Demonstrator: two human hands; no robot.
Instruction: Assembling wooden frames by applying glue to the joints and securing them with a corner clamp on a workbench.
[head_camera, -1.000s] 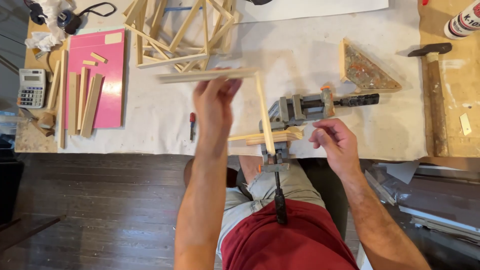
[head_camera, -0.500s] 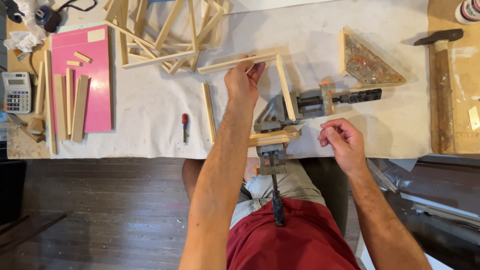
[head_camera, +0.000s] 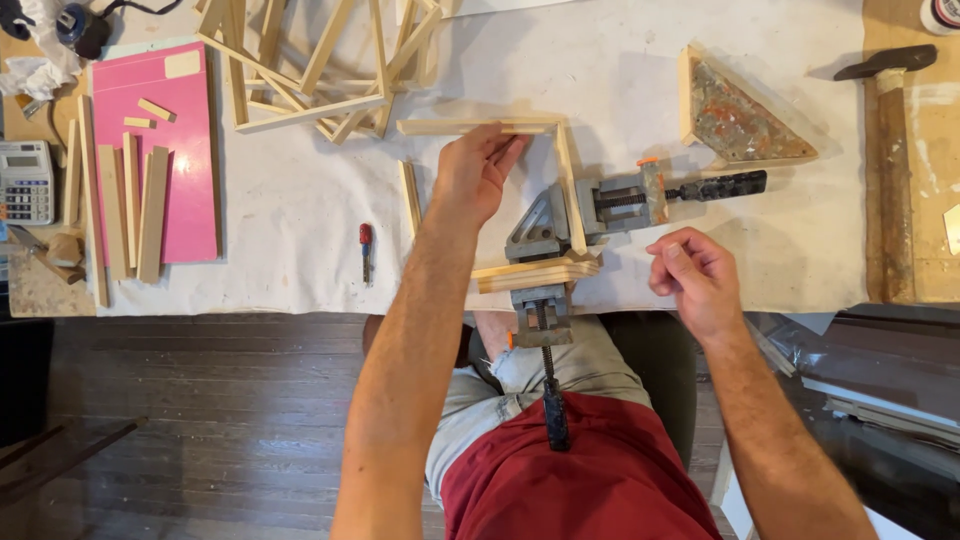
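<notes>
A grey corner clamp (head_camera: 545, 228) with two black screw handles sits at the table's front edge. It grips light wooden strips at a right angle: one strip (head_camera: 570, 185) runs away from me, another (head_camera: 535, 272) lies across the front. My left hand (head_camera: 475, 175) rests on the far crosspiece (head_camera: 470, 127) of this wooden frame, fingers curled on it. My right hand (head_camera: 690, 275) hovers right of the clamp, fingers loosely bent, holding nothing I can see.
A pile of finished wooden frames (head_camera: 310, 60) lies at the back. A pink board (head_camera: 185, 150) with cut strips is at left, beside a calculator (head_camera: 25, 180). A small red screwdriver (head_camera: 366, 250), a triangular frame (head_camera: 740, 115) and a hammer (head_camera: 890, 150) lie around.
My left hand has lowered the wooden frame from a raised tilt down flat onto the table. The right hand stayed beside the clamp.
</notes>
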